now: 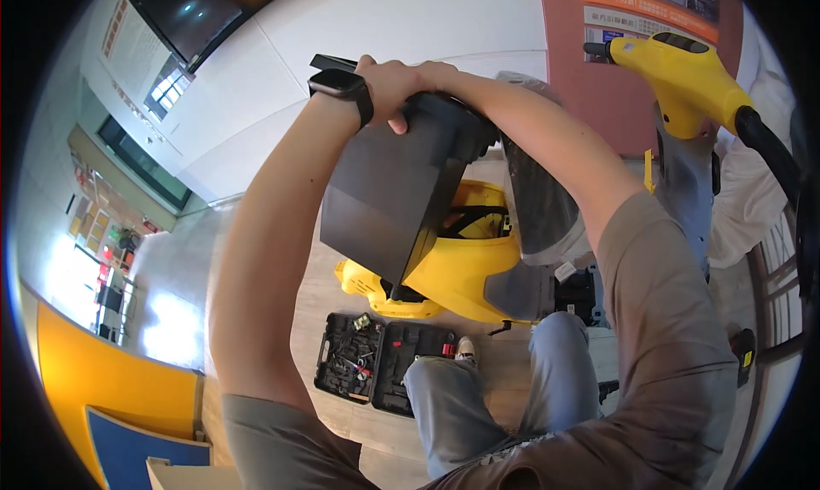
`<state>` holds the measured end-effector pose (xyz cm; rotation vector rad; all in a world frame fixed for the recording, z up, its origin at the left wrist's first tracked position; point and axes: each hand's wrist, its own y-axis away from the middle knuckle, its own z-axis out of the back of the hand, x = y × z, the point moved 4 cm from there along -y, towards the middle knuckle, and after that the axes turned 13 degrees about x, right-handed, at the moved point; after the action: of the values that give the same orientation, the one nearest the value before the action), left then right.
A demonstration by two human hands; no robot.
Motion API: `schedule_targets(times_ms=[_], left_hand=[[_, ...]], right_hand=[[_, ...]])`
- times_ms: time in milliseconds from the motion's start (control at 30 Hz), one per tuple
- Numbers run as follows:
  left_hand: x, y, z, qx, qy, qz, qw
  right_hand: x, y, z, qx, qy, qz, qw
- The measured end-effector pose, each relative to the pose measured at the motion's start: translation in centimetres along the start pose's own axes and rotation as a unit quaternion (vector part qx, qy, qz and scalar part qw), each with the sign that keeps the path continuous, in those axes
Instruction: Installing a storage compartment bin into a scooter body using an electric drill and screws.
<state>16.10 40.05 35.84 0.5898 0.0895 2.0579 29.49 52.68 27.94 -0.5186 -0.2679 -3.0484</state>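
Note:
A large dark grey box-shaped container point(384, 187) with a black ribbed rim stands tilted in front of me, above a yellow machine point(465, 272). My left hand point(391, 89), a black watch on its wrist, is closed over the container's upper end, with one fingertip showing against the grey wall. My right hand point(434, 76) meets it at the same end; its fingers are hidden, so their grip cannot be seen. A flat black flap point(331, 61) sticks out beyond the watch. The container covers part of the yellow machine, whose black-lined opening shows beside it.
An open black tool case point(376, 362) with small tools lies on the floor near my feet. To the right stand a clear-wrapped dark panel point(540, 191) and another yellow machine point(692, 84) with a black hose. A white wall point(410, 20) rises behind; a screen point(192, 16) hangs upper left.

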Motion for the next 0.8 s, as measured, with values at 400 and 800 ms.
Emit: schedule_targets(times_ms=[400, 800], left_hand=[[3.1, -0.3, 0.5, -0.009, 0.01, 0.068, 0.998], [4.3, -3.3, -2.5, -0.082, 0.03, 0.033, 0.996]], right_hand=[[1.6, -1.7, 0.8, -0.027, 0.07, 0.051, 0.996], [-4.9, -10.7, 2.1, -0.02, 0.143, 0.141, 0.979]])
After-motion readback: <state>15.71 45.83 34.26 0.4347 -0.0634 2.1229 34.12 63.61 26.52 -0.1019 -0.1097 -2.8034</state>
